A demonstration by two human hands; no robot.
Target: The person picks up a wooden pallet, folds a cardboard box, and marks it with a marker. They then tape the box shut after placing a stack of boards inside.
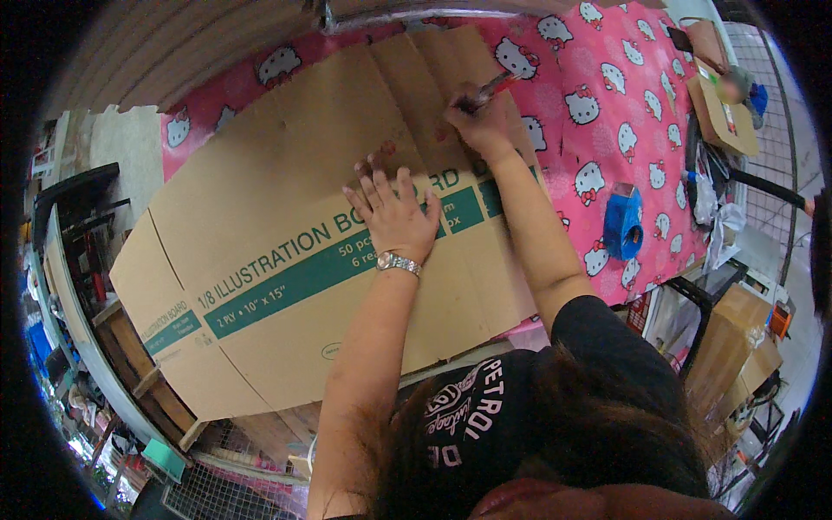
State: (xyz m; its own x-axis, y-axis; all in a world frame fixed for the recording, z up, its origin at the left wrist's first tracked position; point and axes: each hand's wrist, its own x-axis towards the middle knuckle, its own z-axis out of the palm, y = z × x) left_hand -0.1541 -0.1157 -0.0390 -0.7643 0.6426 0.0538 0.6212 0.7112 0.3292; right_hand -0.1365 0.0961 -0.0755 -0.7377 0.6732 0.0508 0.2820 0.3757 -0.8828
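In the head view, we're seeing the flattened cardboard box (286, 147) filling the middle and stretching toward nine o'clock. Our left hand (397, 215), just off centre at twelve, is lying palm-down on it, fingers spreading apart. Up at one o'clock, our right hand (482, 126) is clamping its fingers on a slim object (497, 84), too blurred for naming! Near three, a blue tape dispenser (622, 224) is sitting on pink cloth (598, 117).

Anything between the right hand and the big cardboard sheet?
Nothing visible blocks it. The right hand, holding a slim tool too blurred to identify, is over the far right part of the cardboard sheet. The left hand lies spread on the sheet, off to the left.
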